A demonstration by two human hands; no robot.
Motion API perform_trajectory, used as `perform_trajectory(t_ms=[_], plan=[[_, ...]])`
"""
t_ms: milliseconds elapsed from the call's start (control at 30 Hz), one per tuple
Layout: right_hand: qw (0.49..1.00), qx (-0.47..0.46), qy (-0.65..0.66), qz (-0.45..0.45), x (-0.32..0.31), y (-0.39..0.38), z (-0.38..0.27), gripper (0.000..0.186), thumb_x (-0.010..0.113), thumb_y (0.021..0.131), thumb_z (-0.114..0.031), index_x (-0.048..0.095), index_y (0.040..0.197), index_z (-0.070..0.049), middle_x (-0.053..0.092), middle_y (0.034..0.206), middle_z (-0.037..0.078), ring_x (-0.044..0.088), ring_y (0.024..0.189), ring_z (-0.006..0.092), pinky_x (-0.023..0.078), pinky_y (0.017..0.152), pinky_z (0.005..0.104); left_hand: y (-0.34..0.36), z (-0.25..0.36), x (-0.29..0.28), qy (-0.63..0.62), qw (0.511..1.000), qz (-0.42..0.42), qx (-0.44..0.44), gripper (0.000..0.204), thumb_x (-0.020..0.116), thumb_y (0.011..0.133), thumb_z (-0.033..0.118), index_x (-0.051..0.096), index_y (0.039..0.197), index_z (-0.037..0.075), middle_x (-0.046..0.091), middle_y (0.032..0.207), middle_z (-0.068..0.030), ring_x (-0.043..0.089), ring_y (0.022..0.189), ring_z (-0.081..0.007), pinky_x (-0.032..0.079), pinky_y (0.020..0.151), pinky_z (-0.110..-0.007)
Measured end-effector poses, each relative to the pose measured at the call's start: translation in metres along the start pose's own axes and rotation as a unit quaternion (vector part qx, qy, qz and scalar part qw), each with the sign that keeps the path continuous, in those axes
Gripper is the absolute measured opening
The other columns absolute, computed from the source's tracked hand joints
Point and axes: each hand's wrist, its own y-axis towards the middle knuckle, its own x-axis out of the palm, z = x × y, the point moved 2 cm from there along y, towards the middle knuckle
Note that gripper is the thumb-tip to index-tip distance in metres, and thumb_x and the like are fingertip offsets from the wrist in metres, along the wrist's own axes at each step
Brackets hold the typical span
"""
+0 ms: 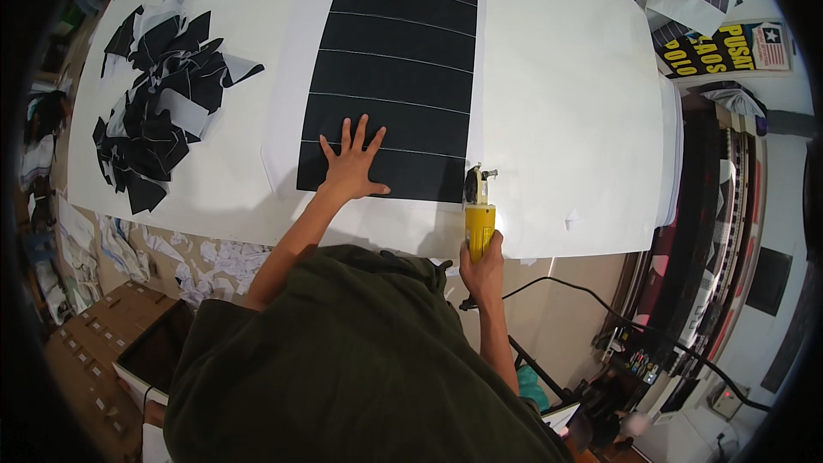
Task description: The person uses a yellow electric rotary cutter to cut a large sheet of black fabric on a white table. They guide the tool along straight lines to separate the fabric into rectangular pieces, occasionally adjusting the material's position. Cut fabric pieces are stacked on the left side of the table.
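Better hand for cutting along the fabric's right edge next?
Right hand, probably: it holds the yellow cutter at the right edge of the black fabric; the left hand lies spread on top.

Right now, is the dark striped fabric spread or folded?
Spread where visible: the dark striped fabric lies flat across the white table under the left hand, no fold showing.

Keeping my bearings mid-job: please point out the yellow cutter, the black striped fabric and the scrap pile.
Yellow cutter (480, 219): head view, on its yellow housing.
Black striped fabric (394, 79): head view, on the dark surface between two pale lines.
Scrap pile (182, 111): head view, on a pale piece near its middle.
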Motion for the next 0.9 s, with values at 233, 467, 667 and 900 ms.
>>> perform_trajectory(t_ms=[233, 467, 667, 900], plan=[[1.000, -0.011, 0.012, 0.008, -0.002, 0.034, -0.018, 0.049, 0.071, 0.093, -0.017, 0.042, 0.124, 0.006, 0.065, 0.100, 0.039, 0.066, 0.092, 0.0567, 0.055, 0.078, 0.0552, -0.001, 0.000, 0.000, -0.009, 1.000, 0.005, -0.002, 0.137, 0.095, 0.058, 0.059, 0.020, 0.169, 0.027, -0.002, 0.176, -0.0161, -0.002, 0.160, -0.0474, 0.007, 0.112, -0.087], [1.000, -0.015, -0.010, 0.015, 0.006, 0.074, -0.020, 0.051, 0.071, 0.093, -0.017, 0.039, 0.126, 0.006, 0.066, 0.102, 0.041, 0.067, 0.094, 0.0590, 0.056, 0.079, 0.0558, -0.001, -0.002, 0.002, -0.016, 1.000, 0.018, 0.004, 0.137, 0.095, 0.058, 0.059, 0.021, 0.168, 0.027, -0.001, 0.176, -0.0169, -0.002, 0.160, -0.0475, 0.006, 0.111, -0.088], [1.000, -0.014, -0.004, 0.013, 0.004, 0.110, -0.036, 0.048, 0.071, 0.092, -0.019, 0.041, 0.119, 0.006, 0.066, 0.102, 0.038, 0.067, 0.094, 0.0567, 0.056, 0.079, 0.0563, -0.002, -0.002, 0.002, -0.023, 1.000, 0.020, 0.004, 0.137, 0.096, 0.057, 0.059, 0.022, 0.168, 0.028, 0.000, 0.176, -0.0162, -0.003, 0.161, -0.0464, 0.006, 0.112, -0.087], [0.999, -0.038, -0.009, 0.019, 0.006, 0.155, -0.047, 0.048, 0.071, 0.092, -0.021, 0.041, 0.118, 0.006, 0.066, 0.095, 0.042, 0.068, 0.087, 0.0581, 0.057, 0.074, 0.0563, -0.004, -0.001, 0.000, -0.029, 1.000, 0.009, -0.003, 0.137, 0.096, 0.057, 0.058, 0.021, 0.168, 0.028, -0.001, 0.176, -0.0158, -0.004, 0.161, -0.0457, 0.005, 0.112, -0.087]])
